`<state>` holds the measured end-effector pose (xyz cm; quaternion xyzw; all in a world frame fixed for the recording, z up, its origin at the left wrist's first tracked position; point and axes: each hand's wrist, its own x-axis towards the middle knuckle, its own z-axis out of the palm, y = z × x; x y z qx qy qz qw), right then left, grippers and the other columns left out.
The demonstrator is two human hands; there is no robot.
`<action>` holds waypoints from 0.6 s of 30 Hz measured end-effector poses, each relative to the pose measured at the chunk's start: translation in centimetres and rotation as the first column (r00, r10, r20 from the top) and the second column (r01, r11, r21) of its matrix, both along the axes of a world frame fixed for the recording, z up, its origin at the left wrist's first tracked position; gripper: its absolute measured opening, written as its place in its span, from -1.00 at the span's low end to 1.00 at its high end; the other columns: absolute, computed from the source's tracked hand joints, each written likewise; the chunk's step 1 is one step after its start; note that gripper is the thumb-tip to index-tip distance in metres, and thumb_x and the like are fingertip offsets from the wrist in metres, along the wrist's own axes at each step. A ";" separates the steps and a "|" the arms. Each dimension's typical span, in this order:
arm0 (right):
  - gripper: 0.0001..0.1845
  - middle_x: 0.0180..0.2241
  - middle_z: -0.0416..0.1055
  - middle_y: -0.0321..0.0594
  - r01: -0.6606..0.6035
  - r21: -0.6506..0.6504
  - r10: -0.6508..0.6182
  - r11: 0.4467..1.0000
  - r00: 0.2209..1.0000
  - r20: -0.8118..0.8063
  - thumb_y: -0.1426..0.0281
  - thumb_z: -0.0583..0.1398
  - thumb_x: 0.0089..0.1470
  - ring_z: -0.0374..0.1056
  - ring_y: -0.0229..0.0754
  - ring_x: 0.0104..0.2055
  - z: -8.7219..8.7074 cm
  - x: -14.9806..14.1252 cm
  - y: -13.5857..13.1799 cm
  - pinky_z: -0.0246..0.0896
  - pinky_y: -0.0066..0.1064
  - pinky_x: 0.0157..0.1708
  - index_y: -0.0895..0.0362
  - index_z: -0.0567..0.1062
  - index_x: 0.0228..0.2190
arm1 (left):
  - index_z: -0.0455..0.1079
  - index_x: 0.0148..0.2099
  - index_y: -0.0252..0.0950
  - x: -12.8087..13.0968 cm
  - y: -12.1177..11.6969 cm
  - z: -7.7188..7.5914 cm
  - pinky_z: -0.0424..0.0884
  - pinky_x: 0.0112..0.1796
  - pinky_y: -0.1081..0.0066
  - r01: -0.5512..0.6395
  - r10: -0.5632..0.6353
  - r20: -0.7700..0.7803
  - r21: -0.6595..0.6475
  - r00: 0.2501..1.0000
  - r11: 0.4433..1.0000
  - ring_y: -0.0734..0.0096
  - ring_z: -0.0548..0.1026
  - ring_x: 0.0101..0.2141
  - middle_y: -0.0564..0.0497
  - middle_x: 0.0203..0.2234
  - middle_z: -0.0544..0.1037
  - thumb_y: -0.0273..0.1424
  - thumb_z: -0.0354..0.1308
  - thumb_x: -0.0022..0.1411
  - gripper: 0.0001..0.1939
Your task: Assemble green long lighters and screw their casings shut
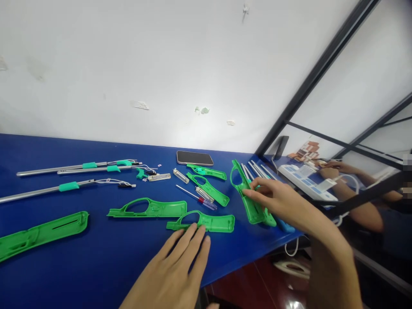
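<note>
My left hand point(180, 262) lies with its fingers stretched out, the fingertips on the lower edge of a green plastic shell half point(219, 223). Pinched between the thumb and fingers of my right hand point(273, 195) is another green shell half with a loop point(252, 210), at the right end of the table. Partly hidden behind it lie more green and blue parts. A similar looped shell half point(170, 209) rests just left of centre. Behind these are two smaller-looking green shells point(212, 192), a screwdriver point(209, 203) and clear tubes point(180, 176).
The blue table point(106, 257) meets a white wall. Metal rods with teal pieces and white wires point(69, 186) lie at left, near a long green shell point(45, 234). A phone point(195, 158) sits at the back. Beyond a black frame, another person's arms point(357, 197) show at right.
</note>
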<state>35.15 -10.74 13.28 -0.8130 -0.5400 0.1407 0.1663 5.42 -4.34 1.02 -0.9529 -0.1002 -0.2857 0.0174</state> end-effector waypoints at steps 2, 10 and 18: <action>-0.61 -0.52 0.38 -0.41 -0.047 0.044 0.053 0.998 0.988 -0.147 -0.04 0.27 0.29 0.30 -0.22 -0.48 0.6 -0.8 -0.1 0.11 -0.38 -0.47 0.02 0.48 -0.32 | 0.28 0.47 -0.32 1.5 -0.5 0.3 0.39 0.32 0.17 -0.016 0.017 0.014 -0.051 1.000 0.999 0.05 0.41 0.36 -0.14 0.33 0.51 -0.18 0.11 0.44 -0.35; -0.72 -0.43 0.53 -0.39 -0.339 0.070 0.345 0.938 0.908 -0.238 0.07 0.32 0.33 0.40 -0.24 -0.41 0.5 -4.8 -0.1 0.22 -0.43 -0.40 -0.01 0.62 -0.27 | 0.50 0.17 -0.22 -0.3 1.1 3.8 0.41 0.18 0.23 -0.099 0.098 0.150 -0.003 0.984 0.995 0.19 0.57 0.12 0.00 0.09 0.67 -0.40 -0.02 0.53 -0.67; -0.75 -0.40 0.63 -0.40 -0.570 0.147 0.589 0.808 0.783 -0.201 0.14 0.31 0.39 0.46 -0.27 -0.41 -3.1 -10.6 2.3 0.17 -0.42 -0.41 -0.01 0.71 -0.26 | 0.47 -0.02 -0.16 -11.3 8.2 6.3 0.39 0.15 0.11 -0.478 0.481 0.139 -0.054 0.866 0.876 0.13 0.49 0.03 0.07 -0.01 0.55 -0.29 0.09 0.53 -0.85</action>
